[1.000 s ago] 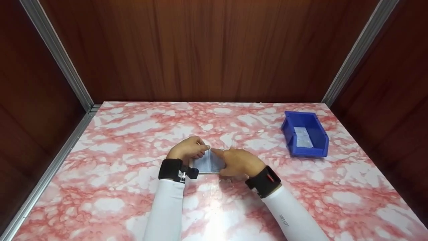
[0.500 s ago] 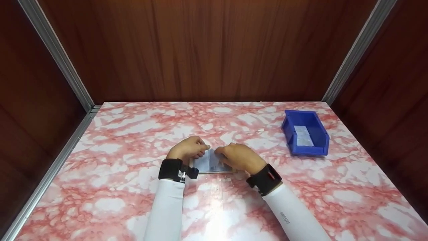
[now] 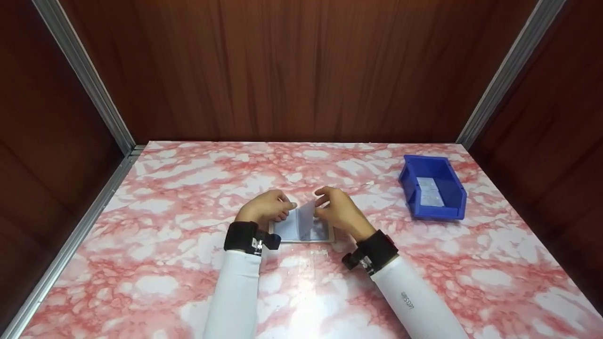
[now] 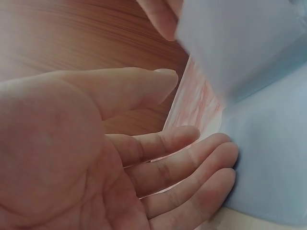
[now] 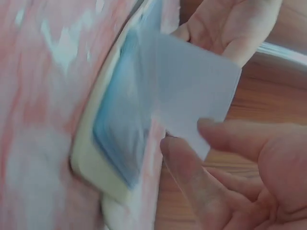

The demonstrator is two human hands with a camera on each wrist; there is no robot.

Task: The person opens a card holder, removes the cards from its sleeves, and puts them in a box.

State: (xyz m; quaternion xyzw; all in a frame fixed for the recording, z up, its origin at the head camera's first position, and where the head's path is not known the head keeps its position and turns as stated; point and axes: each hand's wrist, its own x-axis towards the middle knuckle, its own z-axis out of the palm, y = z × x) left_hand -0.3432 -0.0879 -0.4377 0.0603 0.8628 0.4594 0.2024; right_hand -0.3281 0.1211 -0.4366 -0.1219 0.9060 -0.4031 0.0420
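A small booklet (image 3: 284, 230) of clear sleeve pages with a cream cover lies spread on the table. One bluish, see-through page (image 3: 306, 220) stands up from its middle. Loosely bent fingers of my left hand (image 3: 266, 207) rest at the edge of the left page (image 4: 271, 148), the thumb held apart. On the right side of the raised page, my right hand (image 3: 343, 212) has thumb and fingertips right at its free edge, not wrapped around it. In the right wrist view, the cream cover (image 5: 86, 158) shows under the pages.
A blue bin (image 3: 438, 214) with pale flat pieces (image 3: 428, 190) inside stands at the right of the marbled table (image 3: 188, 188). Brown wood-grain panels (image 3: 292, 70) enclose the back and sides.
My right hand has gone from lying over the right page to standing beside it, and one page has risen from flat to upright. My left hand has stayed in place.
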